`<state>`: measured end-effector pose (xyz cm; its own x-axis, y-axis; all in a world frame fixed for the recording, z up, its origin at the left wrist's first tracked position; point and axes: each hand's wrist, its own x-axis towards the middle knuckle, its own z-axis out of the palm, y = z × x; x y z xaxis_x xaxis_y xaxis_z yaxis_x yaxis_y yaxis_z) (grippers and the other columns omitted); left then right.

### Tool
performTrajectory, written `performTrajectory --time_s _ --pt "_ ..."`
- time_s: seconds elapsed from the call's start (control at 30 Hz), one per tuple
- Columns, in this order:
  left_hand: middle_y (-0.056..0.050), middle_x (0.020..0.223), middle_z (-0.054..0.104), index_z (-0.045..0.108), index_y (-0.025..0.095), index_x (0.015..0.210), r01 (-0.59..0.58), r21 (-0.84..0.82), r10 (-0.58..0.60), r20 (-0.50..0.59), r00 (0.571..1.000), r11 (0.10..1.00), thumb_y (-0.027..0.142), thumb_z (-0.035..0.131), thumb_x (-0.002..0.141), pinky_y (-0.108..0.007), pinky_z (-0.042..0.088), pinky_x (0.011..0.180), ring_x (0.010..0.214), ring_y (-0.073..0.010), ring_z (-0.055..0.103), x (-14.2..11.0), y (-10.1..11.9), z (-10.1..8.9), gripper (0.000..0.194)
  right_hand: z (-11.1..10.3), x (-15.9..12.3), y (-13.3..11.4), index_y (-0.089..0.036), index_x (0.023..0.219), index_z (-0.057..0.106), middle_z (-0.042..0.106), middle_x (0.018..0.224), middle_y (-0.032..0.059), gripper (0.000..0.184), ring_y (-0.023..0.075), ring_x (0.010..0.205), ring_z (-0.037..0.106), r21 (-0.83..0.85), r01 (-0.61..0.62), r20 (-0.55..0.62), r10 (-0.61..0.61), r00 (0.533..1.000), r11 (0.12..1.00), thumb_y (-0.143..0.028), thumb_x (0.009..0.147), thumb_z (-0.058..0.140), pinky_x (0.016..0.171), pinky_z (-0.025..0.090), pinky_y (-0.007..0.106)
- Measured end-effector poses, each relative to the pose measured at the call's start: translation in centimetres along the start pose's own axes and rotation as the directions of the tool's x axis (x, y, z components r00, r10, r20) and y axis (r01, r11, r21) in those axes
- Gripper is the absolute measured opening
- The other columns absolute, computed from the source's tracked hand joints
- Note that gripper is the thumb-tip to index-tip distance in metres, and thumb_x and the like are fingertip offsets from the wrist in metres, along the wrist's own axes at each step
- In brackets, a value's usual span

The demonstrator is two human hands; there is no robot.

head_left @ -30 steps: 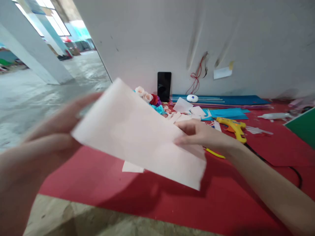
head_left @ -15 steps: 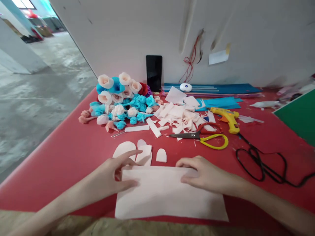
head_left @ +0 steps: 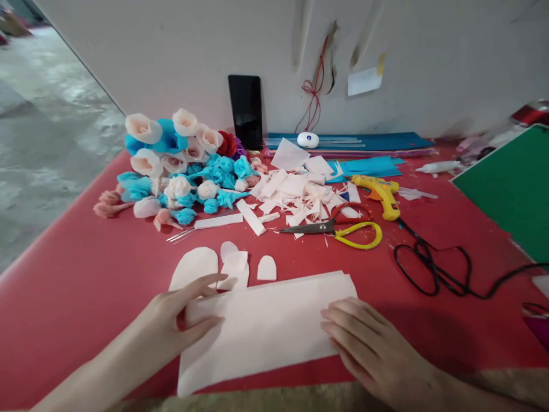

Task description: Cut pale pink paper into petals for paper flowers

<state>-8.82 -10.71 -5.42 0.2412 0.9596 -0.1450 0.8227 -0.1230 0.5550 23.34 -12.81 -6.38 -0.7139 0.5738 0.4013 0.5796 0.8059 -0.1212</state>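
Observation:
A folded sheet of pale pink crepe paper (head_left: 266, 329) lies flat on the red table cover (head_left: 86, 274) near the front edge. My left hand (head_left: 175, 326) rests on its left end, fingers stretched out, thumb under the paper's corner. My right hand (head_left: 369, 346) lies flat on the sheet's right end with fingers spread. Just beyond the sheet sit several cut petal shapes (head_left: 195, 266) of the same paper.
A heap of blue, white and pink paper flowers (head_left: 184, 166) lies at the back left. Paper scraps (head_left: 291, 197), yellow-handled scissors (head_left: 343, 229), a yellow glue gun (head_left: 380, 194) with its black cord (head_left: 433, 269), a black phone (head_left: 245, 111) against the wall, a green board (head_left: 510, 189) at right.
The sheet was held up in the air, then laid down on the table. Both hands now press it flat, and my right hand has slid to its right end.

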Motion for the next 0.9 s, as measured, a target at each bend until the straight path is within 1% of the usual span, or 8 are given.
performTrajectory --time_s 0.23,0.4,0.5,0.6,0.67,0.73,0.77,0.9 --pt "0.000 0.099 0.070 0.048 0.030 0.117 0.037 -0.002 -0.037 0.075 0.996 0.999 0.038 0.056 0.077 -0.018 0.052 0.063 0.088 -0.0186 0.066 -0.1 -0.2 -0.1 0.042 0.2 0.0 -0.2 -0.010 0.101 0.064 0.066 0.107 0.0070 0.033 0.0197 0.105 0.056 -0.022 0.071 0.051 -0.069 0.996 0.997 -0.005 0.086 0.035 0.090 0.048 0.033" --pt "0.001 0.105 0.068 0.048 0.031 0.116 0.021 -0.053 -0.018 0.058 0.998 0.998 0.041 0.055 0.077 -0.022 0.053 0.073 0.097 -0.0193 0.063 0.0 -0.1 -0.1 0.041 0.4 0.6 -0.2 -0.008 0.108 0.061 0.062 0.116 0.0097 0.034 0.0215 0.111 0.053 -0.032 0.093 0.098 -0.089 0.991 0.995 -0.006 0.083 0.038 0.090 0.049 0.035" --pt "0.000 0.108 0.067 0.050 0.029 0.115 0.010 0.072 -0.009 -0.014 1.000 0.997 0.042 0.051 0.080 -0.026 0.054 0.073 0.093 -0.0212 0.065 -0.8 0.1 0.0 0.037 0.5 0.8 -0.2 -0.010 0.111 0.060 0.061 0.118 0.0098 0.035 0.0208 0.111 0.054 -0.002 0.049 0.129 -0.049 0.990 0.999 -0.008 0.082 0.040 0.091 0.050 0.035" --pt "-0.004 0.118 0.061 0.049 0.025 0.121 -0.159 0.291 0.192 -0.091 0.977 0.944 0.036 0.045 0.085 -0.035 0.047 0.092 0.107 -0.0243 0.057 -2.4 0.6 0.6 0.038 0.6 1.0 -0.1 -0.012 0.110 0.061 0.061 0.118 0.0077 0.037 0.0203 0.111 0.054 0.025 0.034 0.127 -0.037 0.991 0.999 -0.008 0.081 0.039 0.091 0.050 0.034" --pt "-0.003 0.128 0.054 0.039 0.023 0.131 -0.430 0.356 0.455 0.014 0.891 0.830 0.026 0.045 0.085 -0.031 0.040 0.101 0.116 -0.0210 0.051 -3.4 1.2 1.2 0.047 0.6 0.9 -0.1 -0.012 0.109 0.062 0.062 0.117 0.0073 0.037 0.0200 0.110 0.055 0.044 0.027 0.125 -0.033 0.992 0.999 -0.007 0.081 0.038 0.091 0.050 0.034" --pt "-0.001 0.133 0.049 0.028 0.022 0.138 -0.609 0.335 0.582 0.189 0.791 0.719 0.015 0.043 0.085 -0.026 0.036 0.105 0.119 -0.0159 0.048 -4.0 1.8 1.7 0.056 0.7 0.8 -0.2 -0.012 0.110 0.061 0.062 0.116 0.0083 0.036 0.0198 0.111 0.054 0.064 0.025 0.126 -0.033 0.991 0.998 -0.007 0.081 0.039 0.093 0.049 0.034" --pt "0.000 0.135 0.045 0.024 0.022 0.139 -0.637 0.318 0.583 0.257 0.771 0.702 0.014 0.042 0.085 -0.025 0.035 0.105 0.121 -0.0148 0.047 -4.1 2.0 1.8 0.058 0.8 0.7 -0.2 -0.012 0.110 0.061 0.062 0.117 0.0089 0.036 0.0200 0.112 0.053 0.072 0.021 0.126 -0.030 0.992 0.997 -0.008 0.082 0.039 0.093 0.048 0.034" --pt "0.000 0.141 0.034 0.017 0.024 0.140 -0.607 0.250 0.501 0.379 0.778 0.754 0.034 0.045 0.087 -0.024 0.037 0.103 0.123 -0.0157 0.044 -4.1 1.8 1.0 0.062 1.1 0.4 -0.2 -0.012 0.113 0.059 0.059 0.121 0.0090 0.036 0.0218 0.114 0.051 0.080 0.006 0.136 -0.017 0.991 0.997 -0.009 0.082 0.040 0.092 0.048 0.035"
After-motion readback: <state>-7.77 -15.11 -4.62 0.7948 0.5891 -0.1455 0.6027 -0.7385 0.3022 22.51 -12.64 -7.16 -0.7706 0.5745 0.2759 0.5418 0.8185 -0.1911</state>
